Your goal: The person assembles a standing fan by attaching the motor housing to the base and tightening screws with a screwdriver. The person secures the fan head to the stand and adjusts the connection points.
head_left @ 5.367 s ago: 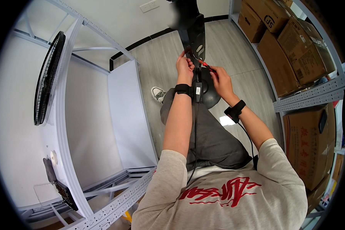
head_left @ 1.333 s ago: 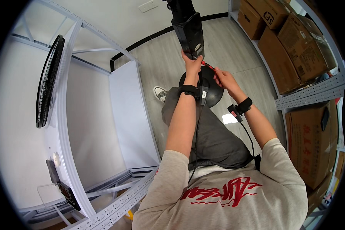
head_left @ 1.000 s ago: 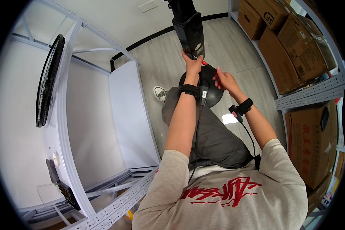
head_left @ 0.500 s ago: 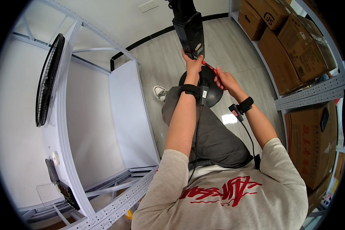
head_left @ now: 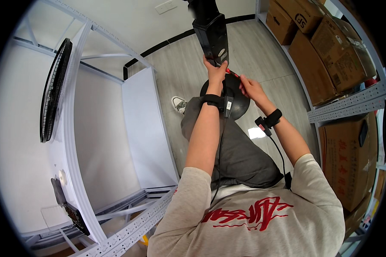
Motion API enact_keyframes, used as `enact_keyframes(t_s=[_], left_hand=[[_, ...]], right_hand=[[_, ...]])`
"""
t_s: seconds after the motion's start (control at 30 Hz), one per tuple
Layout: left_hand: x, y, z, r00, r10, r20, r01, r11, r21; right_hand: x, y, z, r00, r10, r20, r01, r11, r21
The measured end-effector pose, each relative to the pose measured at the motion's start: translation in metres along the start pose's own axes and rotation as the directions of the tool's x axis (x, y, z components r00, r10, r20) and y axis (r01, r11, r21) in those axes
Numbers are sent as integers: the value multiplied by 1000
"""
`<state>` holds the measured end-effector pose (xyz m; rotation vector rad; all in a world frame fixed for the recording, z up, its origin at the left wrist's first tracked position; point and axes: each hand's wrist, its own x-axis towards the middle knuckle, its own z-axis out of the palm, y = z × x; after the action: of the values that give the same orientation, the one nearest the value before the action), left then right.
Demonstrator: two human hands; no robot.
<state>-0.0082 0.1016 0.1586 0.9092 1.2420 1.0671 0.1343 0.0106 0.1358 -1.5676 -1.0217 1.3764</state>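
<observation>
A black pedestal fan's control housing (head_left: 213, 40) stands in front of me above its round black base (head_left: 241, 104). My left hand (head_left: 215, 73) grips the lower end of the housing, thumb along one side and fingers round the other. My right hand (head_left: 251, 88) holds a red-and-black screwdriver (head_left: 232, 73) by its handle. Its tip points toward the housing's lower end, beside my left thumb; my left hand hides whether it touches. Both wrists carry black straps with small cabled devices.
A black round fan grille (head_left: 56, 90) rests on the white shelf (head_left: 68, 150) at left, with small black parts nearer me. Cardboard boxes (head_left: 315, 64) fill the metal rack on the right. My shoe (head_left: 179, 104) is on the grey tiled floor.
My right hand has shifted very slightly and its fingers have turned a little on the screwdriver handle. My left hand and the housing have stayed in place.
</observation>
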Motion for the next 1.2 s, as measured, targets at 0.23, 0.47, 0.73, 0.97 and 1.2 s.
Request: enact_keyframes(t_s=[0.23,0.47,0.73,0.97,1.2], left_hand=[[1,-2,-3,999,47,-6,-47,999,23],[6,-6,0,998,66,-12,-66,997,45],[4,-5,-2,999,37,-9,-37,999,40],[0,0,-1,997,69,-39,-68,998,18],[-1,2,-2,1000,15,-7,-15,999,42]], right_hand=[[-17,-9,12,892,-386,-236,272,874,-403],[-9,-7,-5,999,-50,0,50,997,-58],[-19,-7,8,946,-266,-187,217,944,-247],[-17,-5,9,927,-336,-166,279,914,-295],[-18,-21,6,993,93,-70,-95,995,-28]])
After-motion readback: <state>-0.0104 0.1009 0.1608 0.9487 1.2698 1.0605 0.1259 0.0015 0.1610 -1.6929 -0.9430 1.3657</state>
